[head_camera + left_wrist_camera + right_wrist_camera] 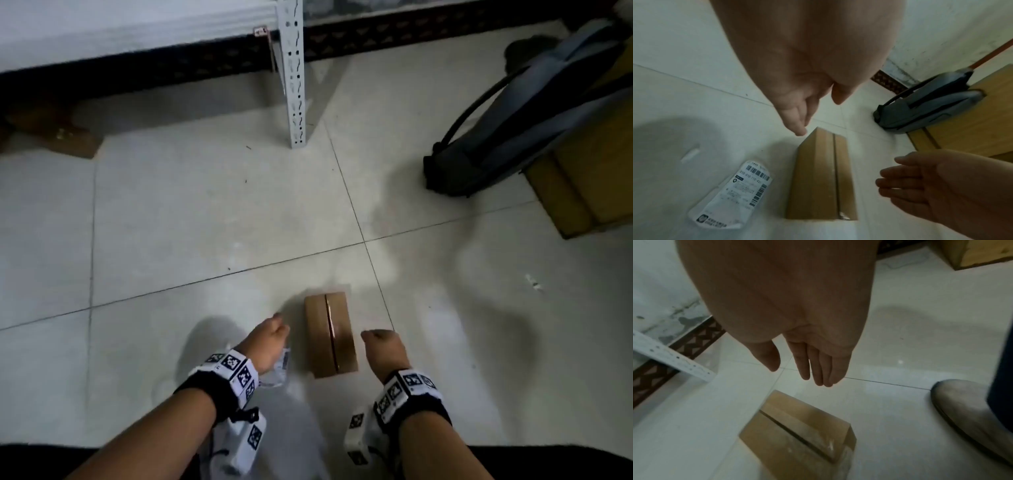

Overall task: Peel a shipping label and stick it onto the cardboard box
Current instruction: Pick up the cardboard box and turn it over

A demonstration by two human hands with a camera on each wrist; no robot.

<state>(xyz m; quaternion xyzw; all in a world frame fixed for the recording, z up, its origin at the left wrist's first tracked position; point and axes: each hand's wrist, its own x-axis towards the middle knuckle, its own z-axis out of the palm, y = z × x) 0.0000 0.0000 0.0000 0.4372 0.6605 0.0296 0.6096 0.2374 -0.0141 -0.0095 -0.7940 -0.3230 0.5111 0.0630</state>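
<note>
Small brown taped cardboard box (331, 334) on pale floor tiles (205, 222), left hand (269, 342) at nine o'clock, right hand (385, 349) at three, fingers relaxed, empty, white barcoded shipping label (733, 196) lying by the box's left side.

The cardboard box (331, 334) is small, brown and oblong. It lies flat on the pale tiled floor (212, 219), low in the head view toward 6 o'clock. Its top flaps are closed, and a dark seam runs lengthwise down the middle under glossy clear tape. The shipping label (734, 196) lies on the floor at the box's 9 o'clock, just beside it and apart from it. It is white, printed with barcodes and small text, slightly curled, still on its translucent backing.
</note>
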